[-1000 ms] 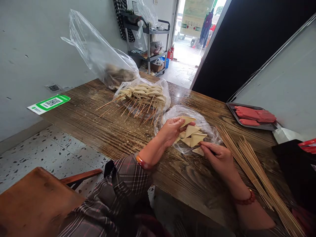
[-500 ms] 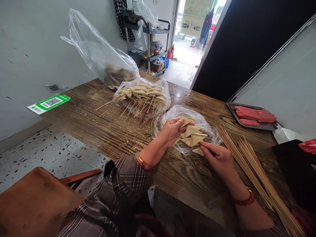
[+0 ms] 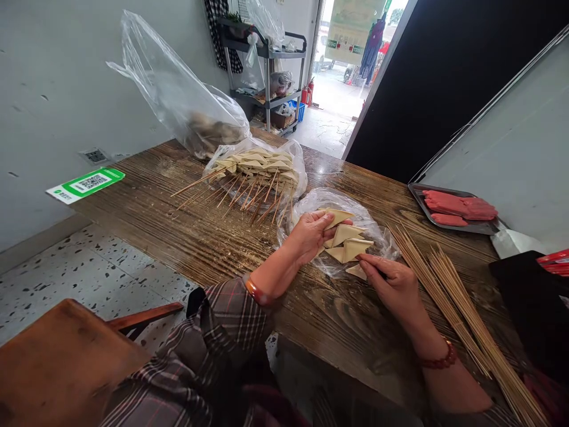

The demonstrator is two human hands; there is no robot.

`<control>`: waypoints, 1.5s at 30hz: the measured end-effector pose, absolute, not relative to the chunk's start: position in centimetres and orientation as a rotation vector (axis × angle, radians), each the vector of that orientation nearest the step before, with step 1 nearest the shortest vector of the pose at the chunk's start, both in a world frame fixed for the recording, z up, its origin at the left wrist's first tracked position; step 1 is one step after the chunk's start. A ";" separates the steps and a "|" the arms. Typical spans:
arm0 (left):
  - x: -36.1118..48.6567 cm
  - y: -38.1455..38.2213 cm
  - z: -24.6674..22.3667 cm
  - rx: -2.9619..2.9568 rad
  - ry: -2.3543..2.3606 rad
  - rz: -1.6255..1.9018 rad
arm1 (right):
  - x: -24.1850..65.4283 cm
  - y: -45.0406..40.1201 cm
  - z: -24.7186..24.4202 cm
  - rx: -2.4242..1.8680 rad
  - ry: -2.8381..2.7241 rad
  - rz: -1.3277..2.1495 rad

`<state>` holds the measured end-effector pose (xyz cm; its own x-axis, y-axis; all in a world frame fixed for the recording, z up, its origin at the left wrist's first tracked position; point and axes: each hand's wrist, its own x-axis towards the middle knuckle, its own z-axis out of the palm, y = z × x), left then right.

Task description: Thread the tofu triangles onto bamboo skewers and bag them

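My left hand (image 3: pixel 311 236) is closed on a pale yellow folded triangle (image 3: pixel 338 217), which looks like tofu sheet, with thumb on top. More such folded pieces (image 3: pixel 355 249) sit just below it, over a clear plastic bag (image 3: pixel 311 203) on the table. My right hand (image 3: pixel 395 287) is closed in a pinch, its fingertips at the lower right corner of these pieces. Whatever lies between those fingertips is hidden. Farther back, several skewered triangles (image 3: pixel 262 160) rest on another plastic bag, their sticks pointing toward me.
Two bundles of bamboo skewers (image 3: pixel 462 302) lie right of my right hand. A dark tray (image 3: pixel 420 198) of pink sausage-like pieces (image 3: pixel 462 207) stands at the right edge. A big clear bag (image 3: pixel 173 89) stands at the back left, near a green QR card (image 3: pixel 95 182).
Both hands stay almost in the same place, with the triangle still in my left hand. The view has shifted very slightly.
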<state>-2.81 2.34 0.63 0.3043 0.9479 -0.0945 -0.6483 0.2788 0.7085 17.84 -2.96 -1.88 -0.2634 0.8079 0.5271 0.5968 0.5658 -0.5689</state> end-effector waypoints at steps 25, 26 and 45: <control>-2.7 2.3 0.7 0.651 0.594 1.120 | 16.9 -3.3 -1.3 -1.257 -1.926 0.468; -2.7 2.3 0.6 0.649 0.595 1.119 | 16.9 -3.3 -1.3 -1.259 -1.923 0.471; -2.8 2.5 0.8 0.649 0.612 1.113 | 16.5 -3.3 -1.3 -1.234 -1.899 0.488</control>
<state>-2.77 2.45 0.78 0.3211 0.9394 -0.1206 -0.6051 0.3014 0.7369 16.51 -3.34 -1.27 -0.2020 0.8875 0.4141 0.5781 0.4494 -0.6811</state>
